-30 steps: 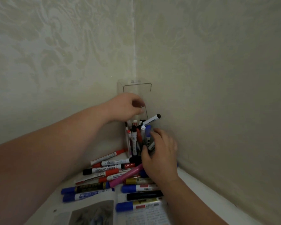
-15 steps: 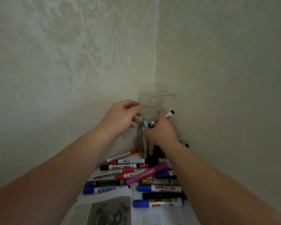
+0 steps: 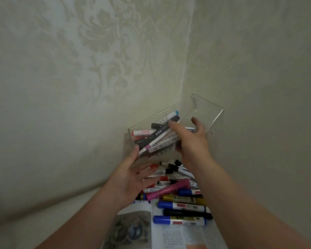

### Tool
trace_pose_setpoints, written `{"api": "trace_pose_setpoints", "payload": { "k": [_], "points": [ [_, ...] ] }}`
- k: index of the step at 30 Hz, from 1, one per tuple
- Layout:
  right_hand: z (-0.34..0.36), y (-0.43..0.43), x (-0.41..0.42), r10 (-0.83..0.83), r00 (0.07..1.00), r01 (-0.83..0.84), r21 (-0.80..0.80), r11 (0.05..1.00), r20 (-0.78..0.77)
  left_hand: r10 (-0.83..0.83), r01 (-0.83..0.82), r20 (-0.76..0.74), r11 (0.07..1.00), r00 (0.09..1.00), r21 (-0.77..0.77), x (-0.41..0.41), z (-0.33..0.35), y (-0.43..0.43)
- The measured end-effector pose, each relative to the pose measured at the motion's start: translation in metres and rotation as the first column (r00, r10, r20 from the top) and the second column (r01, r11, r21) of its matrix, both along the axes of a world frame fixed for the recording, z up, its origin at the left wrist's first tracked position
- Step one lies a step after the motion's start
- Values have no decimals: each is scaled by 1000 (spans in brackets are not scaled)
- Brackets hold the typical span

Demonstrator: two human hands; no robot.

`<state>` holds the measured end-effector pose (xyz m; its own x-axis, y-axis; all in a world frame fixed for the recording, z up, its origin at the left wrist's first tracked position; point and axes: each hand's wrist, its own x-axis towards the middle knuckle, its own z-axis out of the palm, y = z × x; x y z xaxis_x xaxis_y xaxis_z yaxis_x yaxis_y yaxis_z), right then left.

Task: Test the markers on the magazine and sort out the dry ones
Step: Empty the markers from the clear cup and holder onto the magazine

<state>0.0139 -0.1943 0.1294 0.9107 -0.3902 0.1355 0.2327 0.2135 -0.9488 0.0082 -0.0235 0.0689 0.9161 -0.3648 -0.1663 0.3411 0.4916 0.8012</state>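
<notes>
A clear plastic box (image 3: 214, 112) is lifted off the table and tilted onto its side near the wall corner. Several markers (image 3: 156, 135) lie loose inside it. My left hand (image 3: 131, 178) is under the box's lower left corner, fingers spread beneath it and thumb against its side. My right hand (image 3: 190, 142) grips the box's right part, thumb and fingers curled over its wall. Below the box lies a pile of markers (image 3: 181, 205) in blue, black, red and gold, with a thick pink marker (image 3: 167, 190) among them. An open magazine (image 3: 171, 236) lies nearest to me.
Patterned wallpaper walls (image 3: 97, 87) meet in a corner just behind the box. The white table surface (image 3: 61, 212) runs along the left wall. The marker pile partly overlaps the magazine's top edge.
The box stood upright in the corner with the markers on end. Both hands have lifted it and tipped it sideways, and the markers now lie flat inside it.
</notes>
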Motion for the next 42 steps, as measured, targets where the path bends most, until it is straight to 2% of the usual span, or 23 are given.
{"api": "trace_pose_setpoints", "payload": {
  "k": [3,5,9,12,18,24,26,28,30,31,34,35,37,42],
  "points": [
    [-14,5,-8,172,985,-171,24,985,-13,73,-67,28,984,997,-163,-6,6,-4],
    [-22,-1,-12,249,966,-253,-53,966,-76,127,-115,44,972,991,-206,-9,7,-2],
    [-22,-34,-20,317,909,-390,-289,874,-269,188,-166,100,967,977,-193,-8,-3,15],
    [-17,-65,-17,335,868,-451,-298,841,-368,222,-197,164,968,961,-155,-3,-14,29],
    [-36,-83,2,305,848,-413,-180,893,-434,301,-294,283,953,911,-70,-1,-29,38],
    [-69,-59,11,225,835,-307,-85,948,-502,265,-340,455,936,850,89,1,-35,54],
    [-80,-49,12,203,849,-281,-91,955,-488,233,-364,526,918,818,160,1,-35,64],
    [-85,-40,10,154,873,-262,-179,948,-463,223,-394,559,896,799,206,1,-37,74],
    [-88,-34,6,76,903,-248,-370,895,-422,240,-447,582,861,777,243,-1,-38,76],
    [-91,-30,4,36,927,-231,-493,839,-373,258,-484,601,839,757,249,-4,-37,74],
    [-105,-20,4,-36,975,-153,-787,598,-217,345,-604,652,766,675,220,-7,-33,66],
    [-109,-17,6,-69,977,-134,-837,531,-200,374,-617,647,764,665,192,-8,-32,64],
    [-115,-17,11,-149,971,-97,-883,460,-185,411,-633,639,758,651,157,-9,-31,61],
    [-115,-18,10,-207,970,-45,-925,376,-131,432,-674,700,733,569,95,-13,-27,57]
  ]
}}
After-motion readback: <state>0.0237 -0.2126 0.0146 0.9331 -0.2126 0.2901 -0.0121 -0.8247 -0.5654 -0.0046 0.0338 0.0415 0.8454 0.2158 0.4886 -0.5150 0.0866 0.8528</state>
